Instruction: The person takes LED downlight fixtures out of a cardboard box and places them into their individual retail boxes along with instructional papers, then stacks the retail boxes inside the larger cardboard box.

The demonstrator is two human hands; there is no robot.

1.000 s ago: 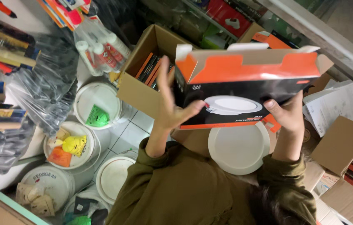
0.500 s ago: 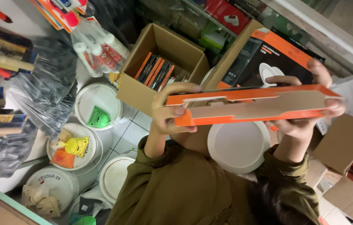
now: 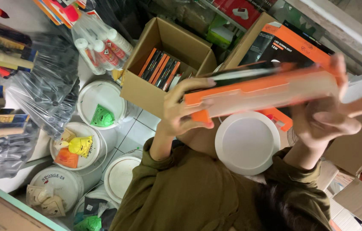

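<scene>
From the head camera, the left hand clasped one end of a flat orange box, fingers curled over its edge, while the right hand gripped the other end. The box was held level above a round white disc, near an open cardboard carton of similar packs

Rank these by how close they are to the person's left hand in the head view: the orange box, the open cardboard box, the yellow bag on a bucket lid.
1. Orange box: gripped at its end by the left hand.
2. Open cardboard box: just beside the hand, holding more flat packs.
3. Yellow bag: farthest, on a white bucket lid at the picture's left.
</scene>
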